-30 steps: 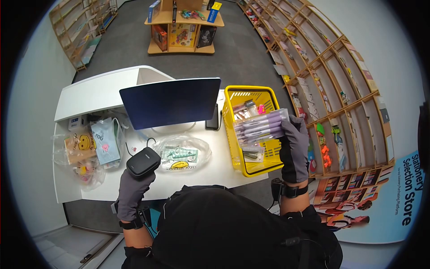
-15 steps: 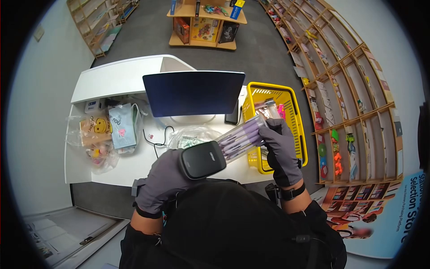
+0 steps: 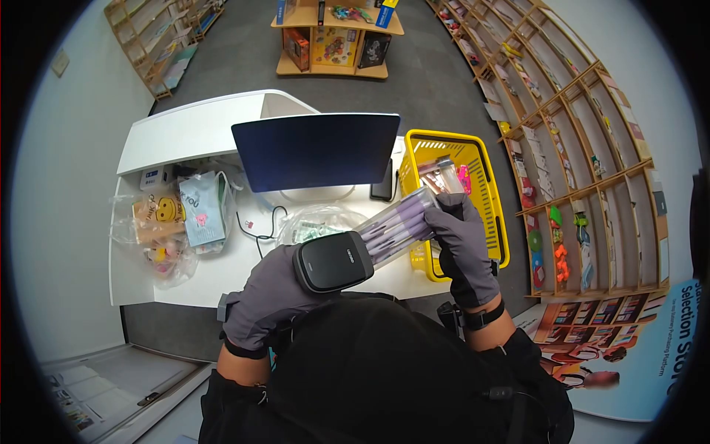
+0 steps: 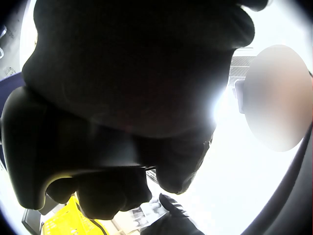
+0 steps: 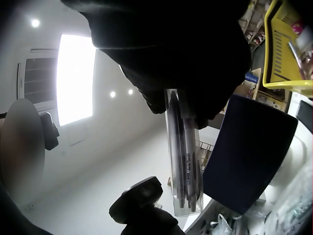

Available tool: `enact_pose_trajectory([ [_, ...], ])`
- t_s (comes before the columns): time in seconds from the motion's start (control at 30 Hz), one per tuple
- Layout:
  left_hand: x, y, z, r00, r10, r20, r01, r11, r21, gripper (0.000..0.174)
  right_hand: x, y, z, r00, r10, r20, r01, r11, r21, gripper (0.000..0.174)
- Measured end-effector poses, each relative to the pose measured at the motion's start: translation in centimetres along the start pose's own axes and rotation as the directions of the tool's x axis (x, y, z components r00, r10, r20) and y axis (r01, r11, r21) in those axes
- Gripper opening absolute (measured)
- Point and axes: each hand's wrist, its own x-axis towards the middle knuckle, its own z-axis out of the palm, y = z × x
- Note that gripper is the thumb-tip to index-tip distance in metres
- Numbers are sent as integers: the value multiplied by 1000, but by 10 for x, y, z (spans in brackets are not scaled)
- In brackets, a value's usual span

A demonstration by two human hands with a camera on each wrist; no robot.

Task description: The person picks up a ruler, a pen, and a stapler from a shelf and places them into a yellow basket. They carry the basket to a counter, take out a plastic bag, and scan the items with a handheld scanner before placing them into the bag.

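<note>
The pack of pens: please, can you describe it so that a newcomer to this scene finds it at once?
At the white counter's right end is a yellow basket. By its left side, the gloved right hand pinches a clear pack of pens beside the black device in the left hand. Its purple pens set it apart from the packets in the basket.

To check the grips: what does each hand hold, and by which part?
The right hand holds the pack of purple pens by one end; the left hand grips the black scanner by its handle.
</note>
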Motion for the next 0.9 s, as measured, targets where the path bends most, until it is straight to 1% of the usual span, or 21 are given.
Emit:
enact_pose_trajectory([
  [0.1, 0, 3, -1, 1000, 23, 3, -23, 1000, -17, 42, -2, -3, 3, 1000, -2, -1, 2, 1000, -16, 26],
  [0.27, -3, -7, -1, 1000, 8, -23, -9, 1000, -19, 42, -4, -7, 8, 999, -33, 24, 33, 999, -13, 25],
  [0.37, -8, -18, -6, 993, 19, -114, -24, 999, -48, 43, 1, -6, 6, 1000, -10, 30, 11, 998, -54, 24],
  [0.4, -11, -25, -9, 993, 17, -118, -23, 999, -48, 43, 4, -6, 4, 1000, 2, 31, 1, 997, -74, 24],
  [0.5, -30, -53, -26, 954, -118, -275, 94, 991, -98, 44, 18, -2, 2, 1000, -16, 9, 17, 996, -84, 23],
  [0.53, -38, -60, -32, 951, -127, -283, 102, 990, -102, 44, 21, -1, 1, 1000, -25, -5, 25, 996, -91, 23],
  [0.57, -46, -66, -39, 916, -197, -350, 152, 977, -152, 39, 22, 0, -1, 1000, -18, 6, 18, 996, -92, 23],
  [0.63, -61, -78, -49, 818, -335, -468, 235, 937, -260, 32, 22, 2, -6, 1000, 3, 1, -3, 996, -87, 23],
  [0.7, -74, -86, -58, 790, -366, -492, 261, 927, -270, 30, 25, 7, -7, 1000, 21, 10, -20, 996, -86, 23],
  [0.77, -81, -91, -62, 751, -404, -522, 295, 913, -282, 26, 29, 14, -8, 1000, 15, 9, -13, 985, -171, 24],
  [0.8, -83, -90, -62, 746, -410, -525, 298, 910, -287, 26, 30, 19, -9, 1000, 11, 9, -9, 977, -214, 24],
  [0.83, -84, -88, -62, 731, -446, -517, 317, 892, -321, 26, 34, 25, -7, 1000, 15, 15, -11, 976, -216, 24],
  [0.9, -84, -86, -63, 704, -509, -496, 347, 855, -384, 25, 45, 46, 3, 993, 70, 96, -41, 961, -272, 26],
])
